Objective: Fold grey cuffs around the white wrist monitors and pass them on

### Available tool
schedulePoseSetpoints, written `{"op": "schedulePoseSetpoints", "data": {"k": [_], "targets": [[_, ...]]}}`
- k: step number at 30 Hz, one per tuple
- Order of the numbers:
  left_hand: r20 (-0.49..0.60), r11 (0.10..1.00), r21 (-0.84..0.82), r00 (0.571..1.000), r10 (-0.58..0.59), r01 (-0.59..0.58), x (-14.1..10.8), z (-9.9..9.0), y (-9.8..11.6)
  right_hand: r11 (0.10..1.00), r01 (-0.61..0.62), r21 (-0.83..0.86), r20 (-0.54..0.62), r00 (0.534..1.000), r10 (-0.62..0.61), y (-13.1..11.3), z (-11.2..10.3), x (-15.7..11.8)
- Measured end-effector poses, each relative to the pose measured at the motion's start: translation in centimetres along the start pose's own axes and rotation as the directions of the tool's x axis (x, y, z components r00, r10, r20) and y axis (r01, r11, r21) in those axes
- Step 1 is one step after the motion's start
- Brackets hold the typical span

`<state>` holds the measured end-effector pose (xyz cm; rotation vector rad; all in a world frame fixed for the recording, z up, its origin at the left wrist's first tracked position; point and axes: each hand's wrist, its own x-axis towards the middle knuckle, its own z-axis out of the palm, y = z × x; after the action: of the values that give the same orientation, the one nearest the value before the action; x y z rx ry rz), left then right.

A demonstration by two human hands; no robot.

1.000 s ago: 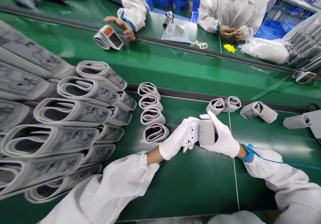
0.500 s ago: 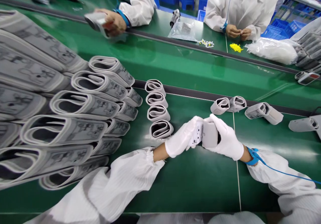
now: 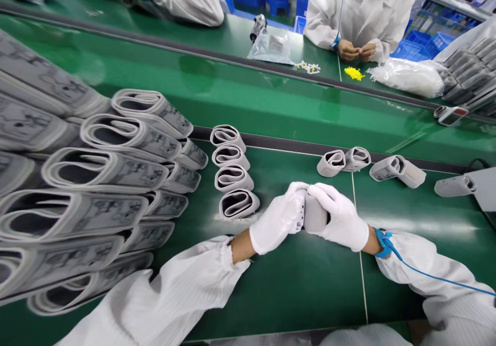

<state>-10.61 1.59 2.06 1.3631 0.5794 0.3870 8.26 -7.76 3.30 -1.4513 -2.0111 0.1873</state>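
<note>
My left hand (image 3: pixel 273 221), in a white glove, is closed round a white plastic device (image 3: pixel 299 211) with small dark openings on its side. Wrapped round a grey rolled cuff (image 3: pixel 315 214) is my right hand (image 3: pixel 341 217), also gloved, with a blue strap (image 3: pixel 383 242) at the wrist. The device and the cuff meet between the two hands above the green table (image 3: pixel 306 284). Left of my hands, several rolled cuffs (image 3: pixel 239 204) stand in a column. Beyond my right hand lie more rolled cuffs (image 3: pixel 331 163).
Large stacks of rolled cuffs (image 3: pixel 104 168) fill the left side. A green conveyor (image 3: pixel 271 106) runs across behind. Past it, a co-worker's hands (image 3: pixel 356 51) are near yellow pieces (image 3: pixel 354 74) and a plastic bag (image 3: pixel 411 77). A grey box edge (image 3: pixel 482 188) is at the right.
The device and the cuff in my hands are now closer together, and less of the device shows. The view has shifted slightly. A co-worker's hand at the upper left has moved away to the left.
</note>
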Motion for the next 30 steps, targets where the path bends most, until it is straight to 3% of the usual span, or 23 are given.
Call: {"op": "schedulePoseSetpoints", "data": {"k": [6,13,18,23,26,30], "targets": [[-0.061,0.908,0.413,0.992,0.109,-0.075,-0.4,0.7,0.2,0.999,0.030,0.044,-0.107,0.994,-0.025,0.5,0.8,-0.5],[-0.068,0.893,0.427,0.979,0.191,-0.144,-0.3,1.0,0.5,0.969,-0.185,0.163,-0.131,0.970,0.207,0.5,0.8,-0.6],[-0.031,0.763,0.582,0.929,0.368,-0.283,-0.3,0.3,-0.2,0.951,-0.246,0.189,-0.113,0.956,0.270,0.5,0.5,-0.5],[0.005,0.682,0.649,0.898,0.440,-0.338,-0.4,0.2,-0.9,0.923,-0.302,0.237,-0.070,0.943,0.327,0.4,0.3,-0.3],[0.031,0.654,0.675,0.898,0.439,-0.343,-0.2,0.0,-1.3,0.899,-0.337,0.280,-0.052,0.930,0.365,0.4,0.3,-0.1],[0.010,0.677,0.681,0.928,0.373,-0.280,-0.2,0.2,-1.1,0.876,-0.368,0.311,-0.014,0.920,0.391,0.3,0.1,0.1]]}}
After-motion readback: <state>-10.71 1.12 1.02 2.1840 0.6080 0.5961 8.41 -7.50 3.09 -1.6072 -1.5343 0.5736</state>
